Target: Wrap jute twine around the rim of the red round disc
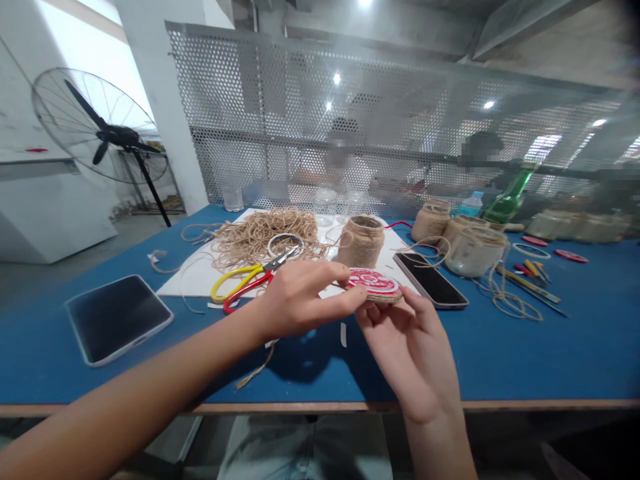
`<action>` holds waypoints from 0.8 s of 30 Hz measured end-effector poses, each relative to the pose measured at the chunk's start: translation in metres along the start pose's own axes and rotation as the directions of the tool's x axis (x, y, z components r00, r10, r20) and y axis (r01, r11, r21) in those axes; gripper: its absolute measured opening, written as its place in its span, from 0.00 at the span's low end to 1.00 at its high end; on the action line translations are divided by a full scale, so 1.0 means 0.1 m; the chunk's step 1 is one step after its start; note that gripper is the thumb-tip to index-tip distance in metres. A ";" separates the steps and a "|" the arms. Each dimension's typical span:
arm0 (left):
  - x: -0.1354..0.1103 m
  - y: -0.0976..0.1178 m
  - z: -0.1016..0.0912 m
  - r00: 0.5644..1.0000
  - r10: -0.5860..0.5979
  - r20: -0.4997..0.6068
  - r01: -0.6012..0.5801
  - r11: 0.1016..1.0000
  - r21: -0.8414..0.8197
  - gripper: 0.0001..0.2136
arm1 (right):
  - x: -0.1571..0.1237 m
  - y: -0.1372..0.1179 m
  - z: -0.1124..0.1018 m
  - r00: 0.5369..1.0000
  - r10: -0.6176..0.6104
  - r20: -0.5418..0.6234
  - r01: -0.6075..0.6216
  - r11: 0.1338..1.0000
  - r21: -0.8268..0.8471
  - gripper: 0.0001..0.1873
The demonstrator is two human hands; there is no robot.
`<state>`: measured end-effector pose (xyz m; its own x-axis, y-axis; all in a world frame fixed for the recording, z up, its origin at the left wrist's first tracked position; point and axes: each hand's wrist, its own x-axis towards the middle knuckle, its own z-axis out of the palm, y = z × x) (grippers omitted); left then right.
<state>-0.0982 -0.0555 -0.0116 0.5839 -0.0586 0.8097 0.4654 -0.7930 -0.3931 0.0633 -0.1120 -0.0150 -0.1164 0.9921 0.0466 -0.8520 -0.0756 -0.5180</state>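
Observation:
Both of my hands hold a round lid (pixel 376 284) with a red and white patterned top and twine wound round its rim. My left hand (pixel 300 298) pinches its near-left edge with thumb and fingers. From below and from the right, my right hand (pixel 405 347) supports the lid with its fingers curled under it. The lid hovers just above the blue table (pixel 525 353). A jar wrapped in twine (pixel 361 240) stands just behind the lid. Scissors with yellow and red handles (pixel 250 279) lie to the left of my left hand.
A heap of loose twine (pixel 260 237) lies on a white sheet (pixel 193 277). A phone (pixel 431 280) lies right of the lid, a tablet (pixel 118 317) at the left. Further wrapped jars (pixel 473 247), a green bottle (pixel 507 197) and small tools (pixel 530 280) are at the right. A perforated screen (pixel 400 120) backs the table, with a fan (pixel 100 127) at left.

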 end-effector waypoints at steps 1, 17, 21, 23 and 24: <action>0.00 0.00 -0.01 1.000 0.009 -0.002 -0.009 1.000 0.007 0.12 | -0.02 0.02 0.01 1.000 -0.017 0.014 0.017 1.000 0.002 0.09; 0.08 0.07 -0.09 0.990 0.108 0.089 -0.117 0.987 0.108 0.10 | -0.04 0.24 0.00 0.974 -0.225 0.030 0.225 0.938 -0.265 0.10; 0.05 0.05 -0.05 0.997 0.041 0.068 -0.042 0.999 0.021 0.12 | -0.03 0.18 -0.01 0.972 -0.229 0.053 0.234 0.935 -0.265 0.11; 0.04 0.05 -0.03 0.999 0.011 0.043 -0.012 1.000 0.004 0.13 | -0.02 0.14 -0.02 0.972 -0.230 0.056 0.236 0.935 -0.265 0.12; 0.04 0.04 -0.03 0.999 0.003 0.039 -0.003 1.000 0.000 0.12 | -0.02 0.13 -0.02 0.972 -0.228 0.057 0.235 0.936 -0.263 0.11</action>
<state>-0.0958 -0.0609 -0.0089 0.6104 -0.0374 0.7912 0.4640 -0.7927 -0.3954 0.0540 -0.1147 -0.0237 0.0520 0.9758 0.2124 -0.6906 0.1887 -0.6982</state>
